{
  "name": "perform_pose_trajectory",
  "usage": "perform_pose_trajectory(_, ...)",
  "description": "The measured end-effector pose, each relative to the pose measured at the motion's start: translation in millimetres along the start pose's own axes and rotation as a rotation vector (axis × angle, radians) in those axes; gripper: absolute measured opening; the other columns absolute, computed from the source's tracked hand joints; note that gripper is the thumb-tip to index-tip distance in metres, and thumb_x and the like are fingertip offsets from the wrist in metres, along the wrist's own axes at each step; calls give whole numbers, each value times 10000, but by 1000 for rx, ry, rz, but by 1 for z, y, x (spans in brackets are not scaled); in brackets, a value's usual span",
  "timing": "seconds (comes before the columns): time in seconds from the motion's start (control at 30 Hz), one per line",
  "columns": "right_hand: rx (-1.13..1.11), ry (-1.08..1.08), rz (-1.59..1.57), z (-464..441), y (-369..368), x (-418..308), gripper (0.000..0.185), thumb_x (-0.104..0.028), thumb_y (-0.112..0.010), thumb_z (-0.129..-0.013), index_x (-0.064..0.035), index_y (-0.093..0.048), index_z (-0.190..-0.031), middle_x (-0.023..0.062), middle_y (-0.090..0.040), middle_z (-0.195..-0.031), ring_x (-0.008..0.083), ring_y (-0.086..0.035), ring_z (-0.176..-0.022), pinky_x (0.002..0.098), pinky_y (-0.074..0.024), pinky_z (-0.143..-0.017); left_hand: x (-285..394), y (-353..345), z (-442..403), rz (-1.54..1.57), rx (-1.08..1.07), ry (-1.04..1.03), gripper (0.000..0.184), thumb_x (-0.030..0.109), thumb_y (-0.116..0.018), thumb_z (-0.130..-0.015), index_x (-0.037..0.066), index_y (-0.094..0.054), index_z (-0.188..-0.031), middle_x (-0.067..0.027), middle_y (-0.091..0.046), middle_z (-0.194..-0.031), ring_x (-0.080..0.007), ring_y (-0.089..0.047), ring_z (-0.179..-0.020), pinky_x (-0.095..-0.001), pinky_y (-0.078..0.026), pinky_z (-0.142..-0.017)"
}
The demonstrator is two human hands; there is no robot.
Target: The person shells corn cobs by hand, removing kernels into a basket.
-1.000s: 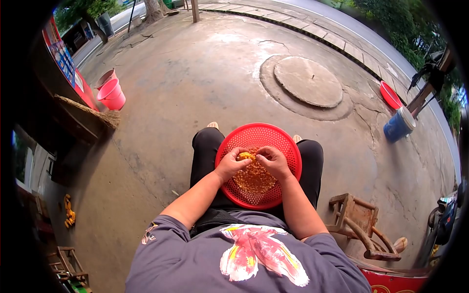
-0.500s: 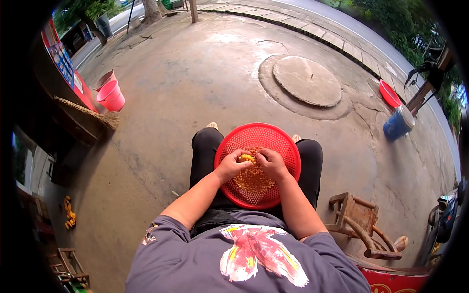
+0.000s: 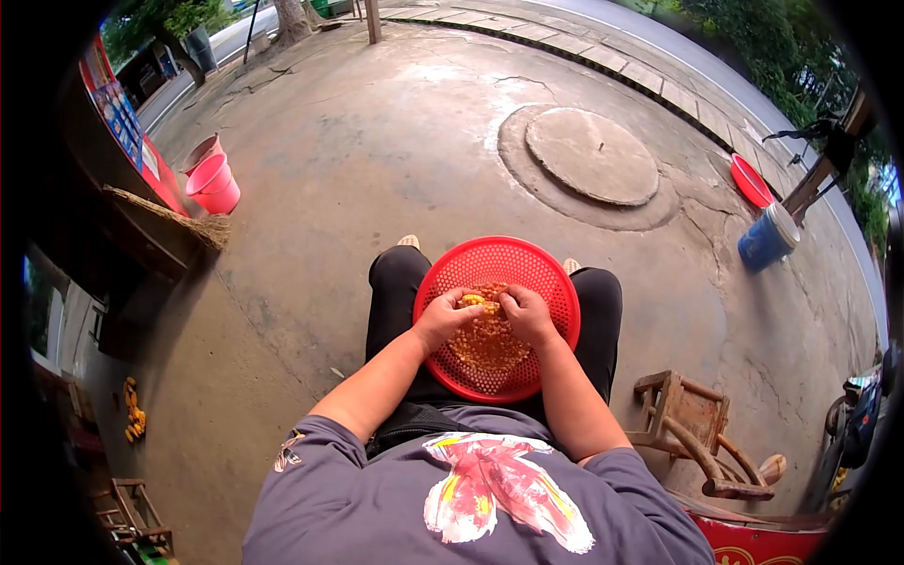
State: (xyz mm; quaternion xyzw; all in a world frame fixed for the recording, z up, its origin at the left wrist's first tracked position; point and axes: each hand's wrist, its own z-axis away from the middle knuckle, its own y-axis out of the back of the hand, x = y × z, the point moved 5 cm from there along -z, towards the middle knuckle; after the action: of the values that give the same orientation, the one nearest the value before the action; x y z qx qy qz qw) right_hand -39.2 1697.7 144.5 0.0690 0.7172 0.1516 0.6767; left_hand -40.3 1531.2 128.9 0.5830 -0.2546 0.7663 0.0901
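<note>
A red perforated plastic basket (image 3: 452, 265) rests on my lap between my thighs. Loose corn kernels (image 3: 490, 350) lie in a heap in its middle. Over the heap, my left hand (image 3: 446, 319) is closed around a yellow corn cob (image 3: 474, 301), which sticks out between its thumb and fingers. My right hand (image 3: 525, 314) is at the cob's right end, its thumb and fingertips pinched together. Whether kernels are between those fingertips is too small to tell.
Pink buckets (image 3: 215, 185) and a straw broom (image 3: 179, 218) are at the left. Several corn cobs (image 3: 135, 414) lie on the floor at lower left. To my right stands a wooden chair (image 3: 692, 424). Farther off are a blue bucket (image 3: 768, 237) and a round concrete cover (image 3: 593, 155).
My right hand has shifted slightly to the right, away from the cob's end. My left hand stays closed on the cob in nearly the same place.
</note>
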Motion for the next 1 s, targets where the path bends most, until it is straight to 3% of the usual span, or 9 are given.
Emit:
perform_pose_trajectory(0.07,-31,-39,-273,-4,-2,11,154,-86,-552,-900,4,-614,-1008,36,-637,-897,114,-585,-820,255,-484,-739,3,2,3,101,59,59,322,191,-637,-877,52,-527,-1145,-16,-609,-990,-90,-601,-844,-224,-497,-749)
perform_pose_trajectory(0.17,-105,55,-289,-3,-4,1,154,-83,-598,-878,1,-611,-1007,28,-630,-906,106,-581,-826,241,-482,-742,1,3,1,141,72,40,336,218,-649,-870,49,-532,-1136,-5,-610,-933,-72,-577,-769,-206,-482,-654)
perform_pose_trajectory(0.3,-115,46,-306,0,-6,-1,159,-85,-639,-852,-2,-611,-984,26,-625,-878,100,-580,-808,235,-481,-736,-2,4,1,117,68,55,335,218,-652,-867,47,-538,-1131,-5,-610,-934,-71,-576,-764,-202,-478,-657)
perform_pose_trajectory(0.37,-128,32,-208,0,-5,-1,153,-89,-646,-845,-4,-608,-966,20,-617,-842,97,-579,-777,239,-485,-712,-4,6,-2,57,20,35,340,196,-650,-871,48,-527,-1151,-17,-618,-989,-90,-603,-848,-214,-491,-741)
perform_pose_trajectory(0.63,-128,33,-24,3,-5,-7,130,-128,-640,-848,-8,-632,-896,40,-610,-779,104,-564,-713,267,-474,-647,-16,13,-8,-70,27,-8,324,181,-659,-866,26,-560,-1132,-30,-630,-972,-86,-597,-835,-216,-486,-730)
perform_pose_trajectory(0.7,-119,36,7,4,-4,-13,144,-140,-636,-851,-4,-633,-900,41,-609,-768,115,-564,-705,269,-476,-649,-5,3,0,39,25,3,325,179,-661,-864,27,-563,-1134,-24,-627,-964,-80,-590,-815,-210,-479,-712)
perform_pose_trajectory(0.87,-45,103,210,7,-3,-15,107,-105,-607,-846,2,-607,-856,144,-589,-719,211,-564,-632,324,-457,-600,-4,-3,4,-52,-71,9,346,182,-654,-869,20,-549,-1156,-33,-627,-988,-94,-592,-890,-224,-476,-788)
perform_pose_trajectory(0.97,-24,133,174,5,-5,-8,112,-105,-602,-850,7,-609,-859,161,-581,-710,226,-563,-625,328,-458,-600,-1,-5,5,-14,-55,31,334,187,-647,-873,22,-551,-1148,-29,-624,-996,-87,-587,-892,-216,-471,-786)
perform_pose_trajectory(1.0,-12,83,88,4,-6,-5,135,-128,-604,-861,6,-616,-870,131,-588,-706,193,-563,-636,317,-460,-609,-2,-4,3,20,-56,29,325,196,-644,-874,28,-555,-1138,-25,-622,-1006,-84,-590,-890,-217,-474,-773)
